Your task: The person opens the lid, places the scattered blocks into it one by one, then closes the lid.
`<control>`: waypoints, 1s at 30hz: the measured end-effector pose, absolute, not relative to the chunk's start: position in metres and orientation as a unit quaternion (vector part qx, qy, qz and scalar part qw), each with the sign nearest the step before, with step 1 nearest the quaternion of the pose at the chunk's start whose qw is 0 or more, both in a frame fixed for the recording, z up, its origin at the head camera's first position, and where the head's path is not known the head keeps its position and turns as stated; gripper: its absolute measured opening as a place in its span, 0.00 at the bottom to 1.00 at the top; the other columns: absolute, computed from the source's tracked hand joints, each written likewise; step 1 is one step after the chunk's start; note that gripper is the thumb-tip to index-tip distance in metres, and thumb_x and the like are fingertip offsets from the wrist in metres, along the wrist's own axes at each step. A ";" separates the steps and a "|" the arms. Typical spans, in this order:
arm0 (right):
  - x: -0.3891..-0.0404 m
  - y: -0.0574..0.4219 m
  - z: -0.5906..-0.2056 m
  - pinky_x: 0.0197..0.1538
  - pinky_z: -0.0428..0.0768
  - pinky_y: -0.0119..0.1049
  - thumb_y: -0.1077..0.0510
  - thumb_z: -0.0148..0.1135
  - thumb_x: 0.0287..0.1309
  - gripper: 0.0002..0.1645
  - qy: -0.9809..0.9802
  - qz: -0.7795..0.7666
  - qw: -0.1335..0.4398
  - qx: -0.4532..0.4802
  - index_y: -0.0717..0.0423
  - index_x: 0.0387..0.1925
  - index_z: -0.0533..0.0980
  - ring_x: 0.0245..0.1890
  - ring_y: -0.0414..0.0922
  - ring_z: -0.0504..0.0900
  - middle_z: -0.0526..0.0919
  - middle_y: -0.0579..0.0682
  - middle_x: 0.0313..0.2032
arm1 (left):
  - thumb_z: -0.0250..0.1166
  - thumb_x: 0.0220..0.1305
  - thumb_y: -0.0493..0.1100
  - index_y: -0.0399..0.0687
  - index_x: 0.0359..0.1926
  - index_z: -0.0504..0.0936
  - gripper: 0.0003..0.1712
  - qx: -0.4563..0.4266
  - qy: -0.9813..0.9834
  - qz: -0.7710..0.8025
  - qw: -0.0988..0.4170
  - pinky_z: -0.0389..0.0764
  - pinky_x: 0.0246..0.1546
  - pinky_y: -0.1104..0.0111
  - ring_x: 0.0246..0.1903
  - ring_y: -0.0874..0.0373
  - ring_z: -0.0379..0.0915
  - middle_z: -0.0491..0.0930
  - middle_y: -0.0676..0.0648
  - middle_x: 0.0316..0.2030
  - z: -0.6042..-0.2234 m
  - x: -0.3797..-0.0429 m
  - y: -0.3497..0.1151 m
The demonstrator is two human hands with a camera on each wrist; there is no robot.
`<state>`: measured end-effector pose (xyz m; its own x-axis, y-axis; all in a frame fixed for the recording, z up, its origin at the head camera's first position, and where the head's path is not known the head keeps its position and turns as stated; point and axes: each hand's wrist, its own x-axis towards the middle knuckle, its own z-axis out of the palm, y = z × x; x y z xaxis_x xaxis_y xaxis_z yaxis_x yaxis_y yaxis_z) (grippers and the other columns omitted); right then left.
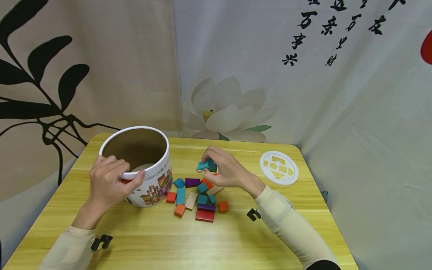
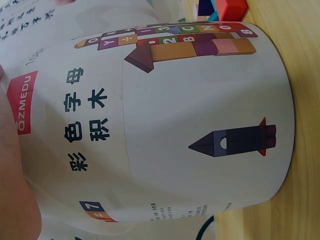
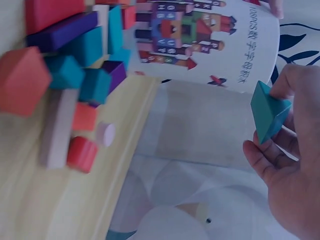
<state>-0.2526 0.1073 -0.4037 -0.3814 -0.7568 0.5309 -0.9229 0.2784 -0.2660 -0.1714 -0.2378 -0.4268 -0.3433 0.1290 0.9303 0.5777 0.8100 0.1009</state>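
My left hand (image 1: 109, 183) grips the near rim of a white printed bucket (image 1: 148, 185), thumb on the outer wall and fingers over the edge. The bucket stands upright on the table, its mouth uncovered; part of its inside is hidden. In the right hand (image 1: 224, 168), a teal triangular block (image 3: 269, 111) is pinched between thumb and fingers, raised above the table right of the bucket. Below it lies a loose group of blocks, among them a red block (image 1: 204, 215), a purple block (image 1: 192, 182) and an orange cube (image 1: 223, 206).
A round white lid (image 1: 281, 182) with shaped cut-outs lies at the table's back right. The wooden table (image 1: 162, 243) backs onto a printed curtain (image 1: 229, 45). Small black clips (image 1: 254, 215) sit by both wrists.
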 end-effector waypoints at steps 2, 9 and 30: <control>-0.254 0.100 -0.399 0.34 0.72 0.27 0.58 0.63 0.52 0.12 -0.780 0.277 0.155 0.540 0.59 0.38 0.77 0.32 0.35 0.69 0.75 0.46 0.36 | 0.59 0.57 0.62 0.51 0.08 0.60 0.31 -0.223 -0.791 -0.214 0.529 0.57 0.22 0.53 0.13 0.52 0.55 0.60 0.52 0.06 -0.427 -0.172 -0.238; -0.258 0.076 -0.383 0.38 0.74 0.27 0.57 0.61 0.53 0.13 -0.765 0.281 0.177 0.552 0.60 0.40 0.78 0.35 0.36 0.69 0.75 0.47 0.38 | 0.60 0.57 0.63 0.51 0.08 0.61 0.31 -0.226 -0.787 -0.216 0.532 0.58 0.22 0.52 0.12 0.52 0.55 0.60 0.52 0.06 -0.427 -0.172 -0.238; -0.273 -0.012 -0.335 0.42 0.73 0.23 0.57 0.65 0.56 0.16 -0.751 0.278 0.172 0.573 0.62 0.44 0.80 0.38 0.38 0.74 0.78 0.49 0.42 | 0.60 0.59 0.63 0.49 0.08 0.61 0.33 -0.234 -0.779 -0.212 0.542 0.57 0.21 0.53 0.11 0.52 0.54 0.59 0.52 0.07 -0.427 -0.176 -0.238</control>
